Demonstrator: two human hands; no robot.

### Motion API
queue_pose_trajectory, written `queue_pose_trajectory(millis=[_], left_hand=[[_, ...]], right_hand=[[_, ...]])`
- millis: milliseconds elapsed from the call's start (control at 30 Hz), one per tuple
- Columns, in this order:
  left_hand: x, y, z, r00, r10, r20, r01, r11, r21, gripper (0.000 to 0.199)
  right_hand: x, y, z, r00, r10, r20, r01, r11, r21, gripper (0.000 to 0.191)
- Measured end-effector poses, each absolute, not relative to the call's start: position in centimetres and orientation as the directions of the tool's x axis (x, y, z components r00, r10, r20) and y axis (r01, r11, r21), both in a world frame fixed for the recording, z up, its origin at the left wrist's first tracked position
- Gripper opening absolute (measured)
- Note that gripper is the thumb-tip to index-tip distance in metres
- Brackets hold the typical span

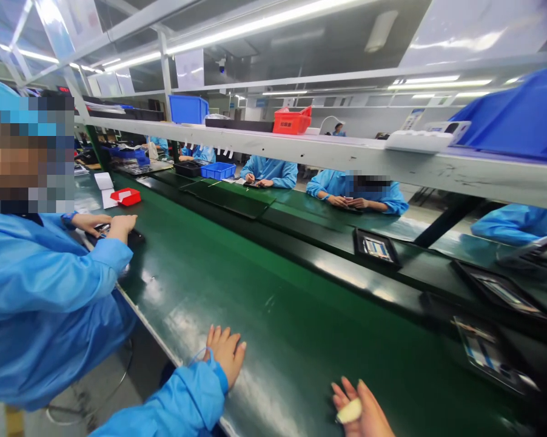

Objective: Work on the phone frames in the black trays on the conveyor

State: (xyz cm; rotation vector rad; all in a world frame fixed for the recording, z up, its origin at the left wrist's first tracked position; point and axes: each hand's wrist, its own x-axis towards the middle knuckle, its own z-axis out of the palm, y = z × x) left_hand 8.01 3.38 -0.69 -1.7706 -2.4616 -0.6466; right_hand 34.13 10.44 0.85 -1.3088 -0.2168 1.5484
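Note:
My left hand point(225, 353) lies palm down on the green workbench point(273, 297), near its front edge, its fingers stretched out and nothing in it. My right hand point(367, 408) is over the bench at the bottom of the view, palm turned partly up and fingers loosely curled. Across its fingers rests a small pale-yellow piece point(349, 411); its kind I cannot make out. Nearest on that side is a black tray with an opened flat device point(487, 352), to the right.
Black trays with devices point(377, 247) stand along the dark central strip. A co-worker in blue point(50, 291) handles something at the left, near a red tray point(125, 196). Several others sit opposite. Overhead, a shelf point(328, 152) carries a red bin point(292, 121) and blue bins point(188, 109).

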Motion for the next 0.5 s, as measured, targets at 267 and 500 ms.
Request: queue_pose_trajectory(millis=[267,500], left_hand=[[8.07,3.29,-0.2,-0.345,0.914,0.215,0.914,0.275,0.297,0.027],[8.03,3.29,-0.3,-0.334,0.917,0.219,0.924,0.273,0.267,0.028]], right_hand=[[33.99,10.1,1.23,0.168,0.774,-0.611,-0.574,-0.426,-0.699,0.041],[33.91,10.07,1.36,0.161,0.771,-0.616,-0.601,-0.419,-0.68,0.046]])
